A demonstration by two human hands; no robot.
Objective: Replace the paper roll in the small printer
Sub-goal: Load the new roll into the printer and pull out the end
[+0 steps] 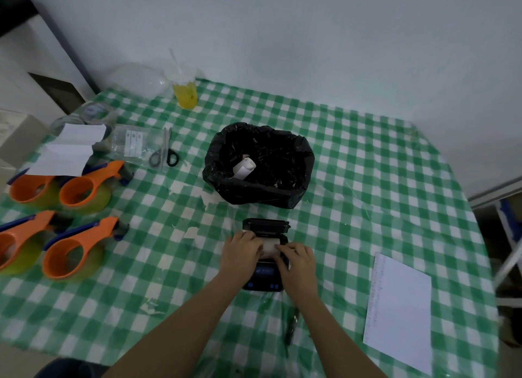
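A small black printer [265,276] lies on the green checked tablecloth in front of me, its lid [266,225] tipped open at the far end. A white paper roll [270,246] sits in the open compartment. My left hand [242,252] presses on the roll's left end and my right hand [298,261] holds its right end, fingers curled over it. Both hands cover part of the printer body. An old white roll [244,167] lies inside the black bin bag behind the printer.
The black bin bag [258,191] stands just beyond the printer. Several orange tape dispensers [76,250] fill the left side. Scissors [165,151], a plastic pouch and a yellow drink [185,93] sit at the back left. White paper [399,310] lies right; a dark pen [291,326] by my right forearm.
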